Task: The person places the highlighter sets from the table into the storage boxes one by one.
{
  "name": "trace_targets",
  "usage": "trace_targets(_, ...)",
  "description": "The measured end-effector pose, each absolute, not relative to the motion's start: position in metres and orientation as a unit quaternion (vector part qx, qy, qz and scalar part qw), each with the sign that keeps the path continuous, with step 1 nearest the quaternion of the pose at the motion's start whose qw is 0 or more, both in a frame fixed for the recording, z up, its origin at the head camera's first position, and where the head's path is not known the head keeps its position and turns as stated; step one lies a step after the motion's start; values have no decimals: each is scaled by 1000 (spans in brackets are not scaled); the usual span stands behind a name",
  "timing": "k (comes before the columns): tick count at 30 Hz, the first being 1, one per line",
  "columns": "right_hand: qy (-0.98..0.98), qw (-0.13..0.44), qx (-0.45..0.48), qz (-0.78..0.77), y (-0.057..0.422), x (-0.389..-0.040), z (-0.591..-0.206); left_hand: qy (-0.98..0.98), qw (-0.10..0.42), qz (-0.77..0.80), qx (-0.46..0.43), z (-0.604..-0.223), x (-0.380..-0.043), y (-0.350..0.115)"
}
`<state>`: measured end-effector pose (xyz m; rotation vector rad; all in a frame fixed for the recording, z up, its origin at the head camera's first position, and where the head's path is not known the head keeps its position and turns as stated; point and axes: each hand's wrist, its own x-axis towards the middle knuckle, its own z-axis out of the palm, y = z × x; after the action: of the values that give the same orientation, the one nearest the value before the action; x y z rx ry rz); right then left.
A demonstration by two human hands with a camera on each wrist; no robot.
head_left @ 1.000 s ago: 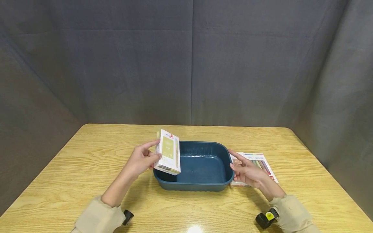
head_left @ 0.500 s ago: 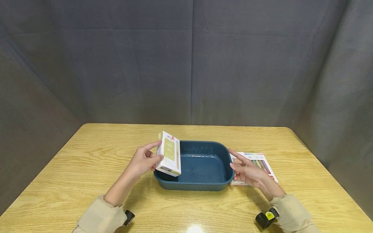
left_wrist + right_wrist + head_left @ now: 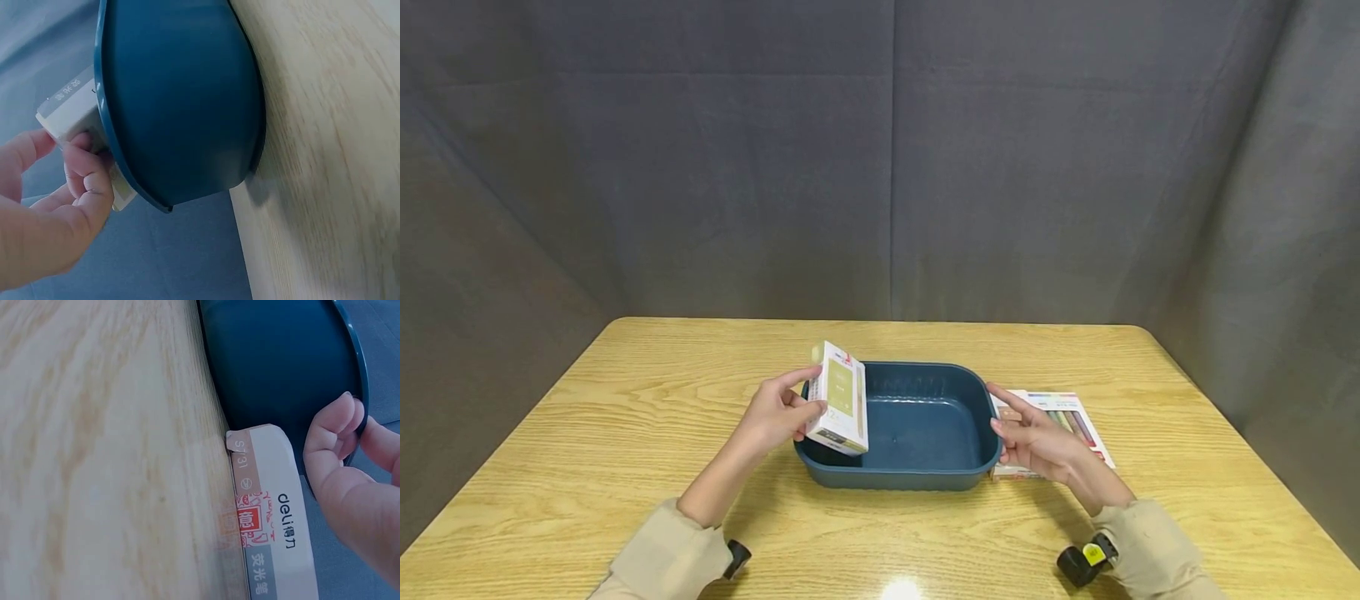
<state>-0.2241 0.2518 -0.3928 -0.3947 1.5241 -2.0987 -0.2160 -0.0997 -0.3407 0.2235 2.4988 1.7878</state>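
My left hand (image 3: 782, 408) pinches a white cardboard box with a yellow-green panel (image 3: 838, 396) by its left side. That box is tilted over the left end of a dark blue plastic basin (image 3: 925, 433), its lower end inside the rim. In the left wrist view the fingers hold the box (image 3: 72, 106) beside the basin wall (image 3: 181, 100). At the opposite end, my right hand (image 3: 1037, 442) grips the basin's right rim between thumb and fingers. Under that hand lies a white highlighter box (image 3: 281, 512), right beside the basin, partly hidden in the head view.
Several coloured pens show through the window of a white box (image 3: 1078, 417) lying right of the basin. Everything stands on a wood-grain table (image 3: 700, 350). A grey curtain (image 3: 880, 167) hangs behind it and along both sides.
My left hand has moved slightly right and down, bringing the white box a little further over the basin. My right hand and the basin stay nearly still.
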Motion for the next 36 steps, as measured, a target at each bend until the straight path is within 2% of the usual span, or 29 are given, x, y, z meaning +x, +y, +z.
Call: trace_targets(36,567,252,-137,-772,251,-222,-392,859,28,507,59,-348,-217,-88)
